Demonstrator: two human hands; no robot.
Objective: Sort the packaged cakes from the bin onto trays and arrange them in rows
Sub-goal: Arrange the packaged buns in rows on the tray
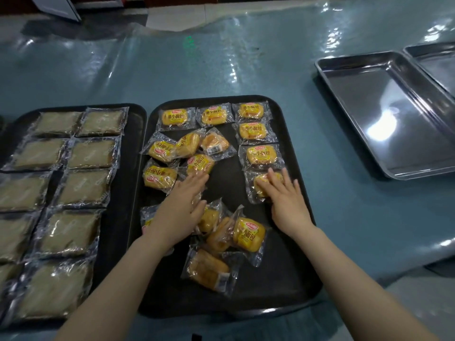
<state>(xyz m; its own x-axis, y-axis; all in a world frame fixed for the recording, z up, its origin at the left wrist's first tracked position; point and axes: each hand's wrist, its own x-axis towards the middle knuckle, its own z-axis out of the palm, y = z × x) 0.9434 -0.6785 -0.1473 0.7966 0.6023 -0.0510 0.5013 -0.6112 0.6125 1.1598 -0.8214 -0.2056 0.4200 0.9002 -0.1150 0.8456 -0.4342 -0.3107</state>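
A black tray (293,274) in the middle holds several yellow packaged cakes. Some lie lined up along its far edge and down its right side (253,131); others lie in a loose pile at its left and centre (162,151). My right hand (286,201) lies flat with straight fingers on a yellow cake (258,187) at the lower end of the right column. My left hand (183,207) reaches with straight fingers over the pile, its fingertips at another yellow cake (199,164), and covers part of a pack beneath it.
A second black tray (123,217) on the left holds pale flat cakes (91,153) in two rows. Two steel trays (384,114) with nothing in them stand at the right on the plastic-covered blue table (221,70).
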